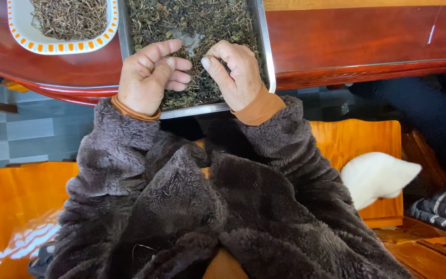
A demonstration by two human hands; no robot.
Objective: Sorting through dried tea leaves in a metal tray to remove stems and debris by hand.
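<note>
While both hands rest in the metal tray (pixel 267 46) at the red bench's (pixel 357 39) near edge, the dried leaves (pixel 192 20) lie spread across it. Left hand (pixel 148 77): fingers curled loosely, pressing on leaves; whether it pinches any, cannot tell. Right hand (pixel 236 72): likewise half-closed, thumb forward, grip unclear. Bare patch of tray shows between them. The patterned dish (pixel 19 32) upper left already holds a heap of thin stems (pixel 68 18); much leaf looks unsorted.

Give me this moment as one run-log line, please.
left hand: on dried leaves | right hand: same | metal tray | table
</note>
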